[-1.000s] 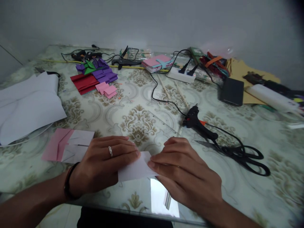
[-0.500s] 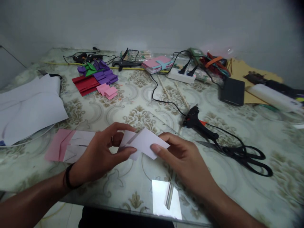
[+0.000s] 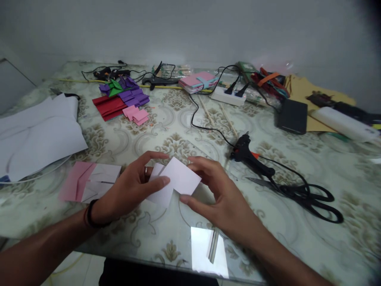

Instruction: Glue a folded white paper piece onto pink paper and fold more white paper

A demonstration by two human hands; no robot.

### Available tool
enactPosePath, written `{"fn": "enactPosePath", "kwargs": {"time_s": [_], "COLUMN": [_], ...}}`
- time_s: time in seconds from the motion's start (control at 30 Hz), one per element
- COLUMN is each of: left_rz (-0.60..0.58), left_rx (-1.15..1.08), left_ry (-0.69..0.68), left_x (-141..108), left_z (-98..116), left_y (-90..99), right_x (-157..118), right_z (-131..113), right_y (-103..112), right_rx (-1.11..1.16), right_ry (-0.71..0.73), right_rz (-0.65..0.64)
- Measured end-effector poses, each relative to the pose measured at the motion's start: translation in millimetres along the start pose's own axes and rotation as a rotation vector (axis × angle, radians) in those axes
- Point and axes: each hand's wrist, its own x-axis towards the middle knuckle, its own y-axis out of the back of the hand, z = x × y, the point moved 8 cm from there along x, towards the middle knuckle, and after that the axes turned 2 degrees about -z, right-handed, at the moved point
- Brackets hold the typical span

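A small piece of folded white paper (image 3: 182, 177) is between my two hands, just above the table. My left hand (image 3: 135, 182) pinches its left part, thumb on top and fingers behind. Around the right side curves my right hand (image 3: 222, 194), its thumb apart from the paper at the lower edge and its fingers partly behind the right corner. Whether those hidden fingertips touch the paper is unclear. Left of my left hand lies a pink and white folded paper (image 3: 79, 180), partly covered by my wrist.
Black scissors (image 3: 297, 194) and a glue gun (image 3: 250, 155) lie at the right. White sheets (image 3: 38, 135) cover the left side. Farther back are purple folded papers (image 3: 133, 96), a red one (image 3: 108, 105), pink pieces (image 3: 136, 115) and a white power strip (image 3: 228, 95) with cables.
My right thumb has come off the white paper and the right hand has loosened. My left thumb has moved up and inward over the folded paper, which shows more of its lower left part.
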Motion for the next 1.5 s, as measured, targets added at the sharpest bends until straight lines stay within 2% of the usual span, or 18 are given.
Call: {"fn": "enactPosePath", "kwargs": {"time_s": [0.1, 0.23, 0.43, 0.57, 0.7, 0.77, 0.87, 1.23, 1.4, 1.5], "left_rz": [-0.002, 0.002, -0.053, -0.001, 0.119, 0.174, 0.198, 0.174, 0.237, 0.237], "left_rx": [0.012, -0.003, 0.09, 0.307, 0.539, 0.617, 0.65, 0.841, 0.974, 1.01], "left_ry": [-0.015, -0.043, -0.066, -0.211, -0.395, -0.496, -0.598, -0.671, -0.679, -0.708], "left_x": [-0.5, 0.1, 0.4, -2.0, -6.7, -9.6, -12.4, -20.9, -22.8, -24.1], "left_z": [4.3, 3.2, 2.9, 20.3, 36.8, 41.8, 43.6, 47.4, 45.8, 45.7], "left_y": [0.6, 2.0, 1.4, 5.4, 7.5, 6.5, 3.3, -10.7, -10.5, -13.1], "right_x": [-0.2, -1.5, -3.6, -3.3, -2.8, -2.2, -1.0, -0.1, -3.8, -5.7], "right_z": [-12.9, -15.5, -17.1, -19.3, -21.0, -22.5, -25.7, -31.9, -19.8, -23.3], "right_y": [-3.2, -7.2, 0.6, 10.5, 18.5, 18.6, 17.0, 6.1, 13.8, 14.6], "right_rx": [-0.239, -0.346, -0.406, -0.43, -0.453, -0.467, -0.445, -0.345, -0.395, -0.401], "right_ry": [0.15, 0.226, 0.323, 0.324, 0.329, 0.343, 0.356, 0.328, 0.212, 0.264], "right_rz": [-0.077, -0.129, -0.027, 0.059, 0.145, 0.151, 0.136, 0.055, 0.158, 0.193]}}
